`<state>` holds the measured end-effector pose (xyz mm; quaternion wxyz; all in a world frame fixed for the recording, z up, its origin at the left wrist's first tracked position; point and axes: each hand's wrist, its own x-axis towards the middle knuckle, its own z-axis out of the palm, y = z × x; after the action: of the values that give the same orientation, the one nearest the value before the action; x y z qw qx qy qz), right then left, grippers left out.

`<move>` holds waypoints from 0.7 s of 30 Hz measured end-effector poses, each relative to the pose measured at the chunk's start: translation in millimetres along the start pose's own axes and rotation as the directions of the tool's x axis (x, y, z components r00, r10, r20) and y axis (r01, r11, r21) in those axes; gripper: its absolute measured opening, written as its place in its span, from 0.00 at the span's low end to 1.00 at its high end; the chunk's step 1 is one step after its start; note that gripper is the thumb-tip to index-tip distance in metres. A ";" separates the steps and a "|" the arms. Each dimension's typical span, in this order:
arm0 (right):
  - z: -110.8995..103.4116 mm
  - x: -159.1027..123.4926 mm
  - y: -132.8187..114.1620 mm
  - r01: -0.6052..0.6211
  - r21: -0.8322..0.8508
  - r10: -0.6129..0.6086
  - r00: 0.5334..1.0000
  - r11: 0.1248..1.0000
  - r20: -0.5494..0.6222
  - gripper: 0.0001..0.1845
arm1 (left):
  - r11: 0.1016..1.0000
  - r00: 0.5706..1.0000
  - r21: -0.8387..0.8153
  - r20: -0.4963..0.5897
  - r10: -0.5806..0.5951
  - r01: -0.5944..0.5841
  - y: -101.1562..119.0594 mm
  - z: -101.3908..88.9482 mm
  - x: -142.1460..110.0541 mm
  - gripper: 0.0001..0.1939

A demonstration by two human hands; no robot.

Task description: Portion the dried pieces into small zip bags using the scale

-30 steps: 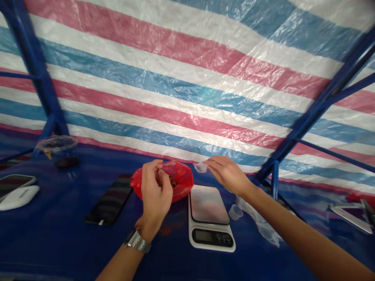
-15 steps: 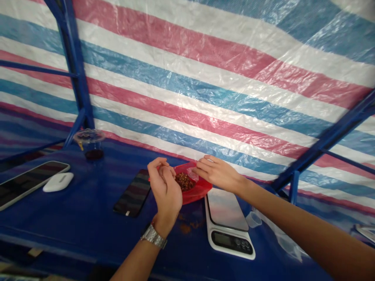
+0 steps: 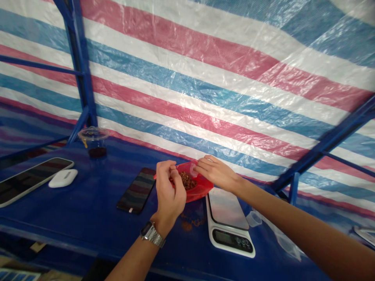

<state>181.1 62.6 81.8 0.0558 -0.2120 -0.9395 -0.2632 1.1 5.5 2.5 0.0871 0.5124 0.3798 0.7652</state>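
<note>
Thin, crinkled red plastic makes up the bag (image 3: 202, 191), which sits toward the far edge of the smooth blue tabletop (image 3: 96, 210), its mouth spread around coarse brown bits (image 3: 186, 181). Brown powder (image 3: 186, 226) dusts the surface on the near-edge side of it. Just beside the bag lies a white scale (image 3: 228, 208) with a flat, shiny rectangular plate. The left hand (image 3: 170, 191), wrist raised, curls thumb and fingers around the bag's left rim. The right hand (image 3: 216, 171), palm down, pinches a small clear plastic cup (image 3: 193, 170) at the mouth.
</note>
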 end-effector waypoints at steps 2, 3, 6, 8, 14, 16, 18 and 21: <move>-1.0 0.4 -0.9 0.015 -0.064 -0.012 0.999 0.998 0.042 0.16 | 0.999 1.000 0.028 0.008 0.025 -0.025 0.1 0.1 -0.4 0.11; -2.4 0.1 -0.5 0.021 -0.085 -0.015 0.998 0.996 0.062 0.16 | 0.998 0.999 0.039 0.010 0.042 -0.042 0.3 -0.1 -0.2 0.11; -9.1 -7.9 8.4 -0.030 -0.060 0.035 0.997 0.998 0.072 0.14 | 0.994 0.996 0.052 0.018 0.092 -0.092 1.5 -1.5 1.4 0.10; -12.6 -23.1 23.5 -0.157 0.011 0.157 0.987 0.987 0.031 0.13 | 0.991 0.992 0.066 0.031 0.119 -0.121 3.1 -2.5 2.5 0.11; 4.9 -118.0 80.9 -0.734 0.084 0.685 0.663 0.673 0.303 0.14 | 0.968 0.968 0.073 0.092 0.232 -0.239 10.7 0.3 -3.4 0.15; 16.2 -150.3 88.2 -0.796 0.055 0.728 0.577 0.603 0.369 0.16 | 0.948 0.943 0.077 0.160 0.293 -0.308 13.9 4.0 -9.4 0.16; 26.5 -174.0 89.3 -0.820 0.068 0.731 0.540 0.568 0.417 0.18 | 0.921 0.905 0.086 0.240 0.351 -0.380 17.4 9.1 -16.4 0.18; 37.6 -191.9 87.7 -0.828 0.125 0.696 0.533 0.547 0.481 0.22 | 0.884 0.847 0.071 0.330 0.416 -0.462 22.7 18.7 -26.2 0.19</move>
<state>392.4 78.9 49.4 0.0210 -0.6397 -0.7684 0.0009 34.8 -14.9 2.4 -0.0711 0.7027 0.2898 0.6459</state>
